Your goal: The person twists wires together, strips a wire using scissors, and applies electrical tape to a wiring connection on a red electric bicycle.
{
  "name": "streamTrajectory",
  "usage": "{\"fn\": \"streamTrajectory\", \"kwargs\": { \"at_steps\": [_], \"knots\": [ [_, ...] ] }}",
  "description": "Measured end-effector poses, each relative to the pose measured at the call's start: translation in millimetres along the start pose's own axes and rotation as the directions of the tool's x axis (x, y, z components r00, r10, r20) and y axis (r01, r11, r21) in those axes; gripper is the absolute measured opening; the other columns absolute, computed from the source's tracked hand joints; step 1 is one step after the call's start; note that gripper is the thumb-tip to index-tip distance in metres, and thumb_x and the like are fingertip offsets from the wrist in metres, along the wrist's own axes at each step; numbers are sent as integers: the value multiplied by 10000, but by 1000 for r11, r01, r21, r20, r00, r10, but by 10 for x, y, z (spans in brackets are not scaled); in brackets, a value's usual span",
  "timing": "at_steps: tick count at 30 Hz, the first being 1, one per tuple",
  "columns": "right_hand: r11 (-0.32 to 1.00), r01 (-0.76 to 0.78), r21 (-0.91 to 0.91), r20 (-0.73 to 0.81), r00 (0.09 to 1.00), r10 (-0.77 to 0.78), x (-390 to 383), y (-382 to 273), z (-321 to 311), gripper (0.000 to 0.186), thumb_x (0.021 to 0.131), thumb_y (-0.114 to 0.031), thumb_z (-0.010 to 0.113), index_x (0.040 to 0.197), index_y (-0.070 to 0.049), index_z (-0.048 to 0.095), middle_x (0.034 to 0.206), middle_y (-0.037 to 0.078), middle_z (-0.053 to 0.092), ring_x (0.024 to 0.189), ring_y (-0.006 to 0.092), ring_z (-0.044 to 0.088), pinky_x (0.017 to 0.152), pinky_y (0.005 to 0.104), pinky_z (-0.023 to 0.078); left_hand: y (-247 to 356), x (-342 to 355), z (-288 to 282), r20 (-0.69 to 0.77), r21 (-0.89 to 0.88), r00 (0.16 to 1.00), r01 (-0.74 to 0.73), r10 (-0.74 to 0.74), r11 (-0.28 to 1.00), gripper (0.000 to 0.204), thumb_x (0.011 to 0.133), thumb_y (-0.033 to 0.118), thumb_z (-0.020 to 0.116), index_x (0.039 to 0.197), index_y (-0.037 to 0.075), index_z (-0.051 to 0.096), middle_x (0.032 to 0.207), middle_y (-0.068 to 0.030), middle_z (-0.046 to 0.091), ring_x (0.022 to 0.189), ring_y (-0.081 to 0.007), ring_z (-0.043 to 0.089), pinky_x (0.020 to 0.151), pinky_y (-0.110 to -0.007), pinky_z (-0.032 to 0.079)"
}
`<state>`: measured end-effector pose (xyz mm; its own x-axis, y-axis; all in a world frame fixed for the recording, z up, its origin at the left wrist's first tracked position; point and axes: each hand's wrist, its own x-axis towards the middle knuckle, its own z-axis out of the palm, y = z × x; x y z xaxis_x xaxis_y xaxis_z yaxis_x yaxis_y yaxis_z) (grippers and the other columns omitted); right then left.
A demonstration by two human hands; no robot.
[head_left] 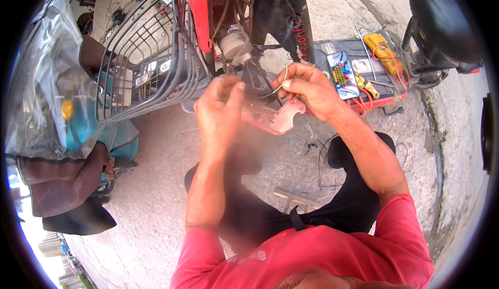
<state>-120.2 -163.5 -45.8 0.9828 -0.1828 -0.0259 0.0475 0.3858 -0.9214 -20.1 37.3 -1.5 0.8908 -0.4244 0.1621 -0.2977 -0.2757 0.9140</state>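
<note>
My right hand (313,87) pinches a thin yellowish-green wire (284,79) between thumb and fingertips. Opposite it, my left hand (220,104) is closed with thumb against fingers; what it grips is hidden and blurred. Dark thin wires (254,78) hang between my hands, below a round greyish part (236,44) on the front of a red vehicle. Just under the hands is a red plastic cover (273,120) with its pale, dusty inner side showing. A pale blurry patch hides part of the space beside my left hand.
A black wire basket (150,65) stands left of the red body panel (196,11). At right, a footboard (322,50) carries a yellow multimeter (383,52), a small coloured box (342,75) and yellow-handled pliers (367,86). A black seat (442,21) and a plastic-draped teal vehicle (117,143) flank the concrete.
</note>
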Motion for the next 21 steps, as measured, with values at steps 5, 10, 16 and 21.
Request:
{"fn": "streamTrajectory", "kwargs": {
  "at_steps": [5, 10, 16, 21],
  "knots": [
    [999, -31, -9, -15, 999, 30, -10, -3, 9, 123, 920, -139, 655, 1004, -54, 685, 1011, 28, 714, 868, 106, 642, 793, 281, 497, -79, 24, -18, 21, -38, 1000, 4, -3, 999, 198, 948, 109, 682, 1090, -28, 700, 906, -54, 705, 787, -84, 645, 612, -221, 519],
    [999, -46, -1, -3, 999, 46, -21, 0, -19, 125, 924, -138, 654, 1010, -53, 686, 1013, 29, 714, 868, 105, 642, 799, 284, 500, -65, 14, -32, 29, -57, 999, 24, -22, 998, 187, 950, 108, 672, 1072, -32, 700, 909, -61, 704, 778, -89, 648, 615, -224, 521],
    [999, -43, 2, -20, 999, 43, -27, 9, -60, 128, 925, -141, 653, 1014, -55, 686, 997, 25, 709, 855, 104, 648, 780, 275, 503, -96, -21, -117, 99, 25, 995, 32, -35, 999, 177, 941, 102, 656, 1051, -30, 701, 851, -55, 701, 723, -88, 636, 613, -236, 513],
    [999, -27, -17, -28, 999, 27, -20, 38, -113, 128, 923, -148, 654, 1006, -55, 683, 988, 19, 705, 851, 102, 655, 747, 260, 498, -114, -59, -233, 364, 216, 923, 46, -124, 975, 251, 910, 145, 647, 1055, -52, 705, 842, -102, 729, 725, -133, 666, 644, -282, 531]
  ]
}}
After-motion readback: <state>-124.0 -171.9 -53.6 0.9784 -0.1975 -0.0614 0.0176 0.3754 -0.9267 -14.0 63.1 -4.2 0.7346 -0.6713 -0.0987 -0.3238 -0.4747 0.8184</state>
